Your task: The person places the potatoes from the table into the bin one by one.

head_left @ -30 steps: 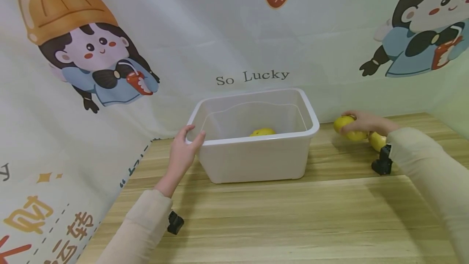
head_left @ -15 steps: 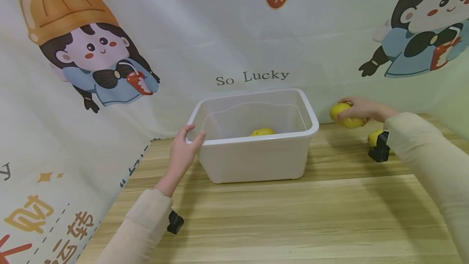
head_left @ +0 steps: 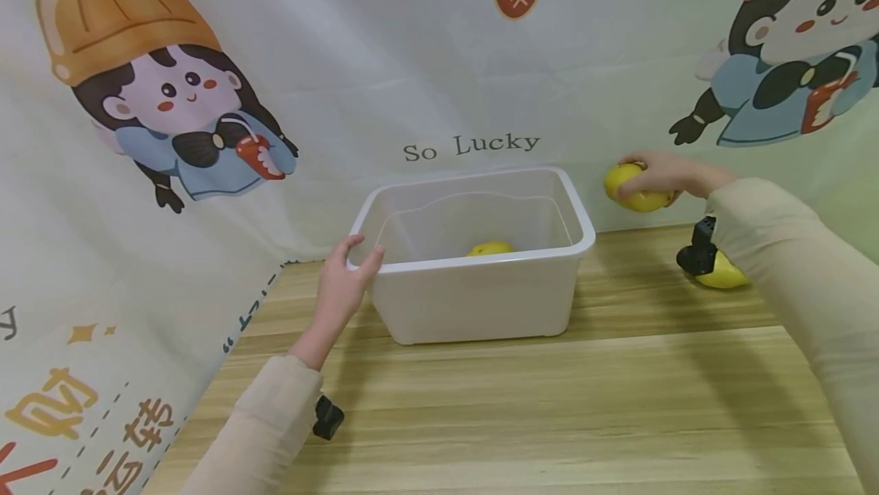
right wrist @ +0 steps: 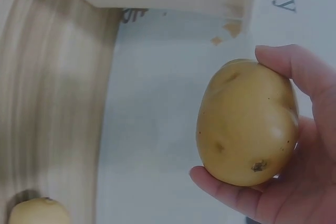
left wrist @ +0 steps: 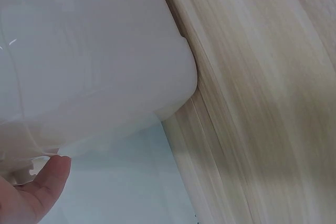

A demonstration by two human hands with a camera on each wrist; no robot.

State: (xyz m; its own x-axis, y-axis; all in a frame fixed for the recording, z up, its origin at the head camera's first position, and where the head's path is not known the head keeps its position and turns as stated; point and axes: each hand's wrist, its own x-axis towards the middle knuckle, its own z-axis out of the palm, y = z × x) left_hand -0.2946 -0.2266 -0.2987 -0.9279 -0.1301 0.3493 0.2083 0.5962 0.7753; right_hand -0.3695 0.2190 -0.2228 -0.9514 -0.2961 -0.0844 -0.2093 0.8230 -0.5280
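A white plastic bin [head_left: 474, 300] stands on the wooden table, a yellow potato [head_left: 491, 249] partly visible inside it. At its left rim the left hand [head_left: 343, 281] grips the edge, thumb on one side and fingers on the other; the left wrist view shows that hand [left wrist: 31, 198] at the bin's wall [left wrist: 94, 51]. To the right of the bin, the right hand [head_left: 669, 173] holds a yellow potato [head_left: 642, 194] in the air, above the table. Close up in the right wrist view, thumb and fingers of the hand [right wrist: 299, 145] clasp the spotted potato [right wrist: 244, 121].
Another yellow potato [head_left: 724, 272] lies on the table [head_left: 481, 419] under the right forearm, partly hidden by a black wrist device [head_left: 699, 247]. A second black device [head_left: 328, 417] is at the left wrist. Behind the bin hangs a printed cloth [head_left: 378, 60].
The right hand has lifted its potato from near the table and moved up and slightly left. More of the potato on the table shows now. The left hand and bin have stayed in place.
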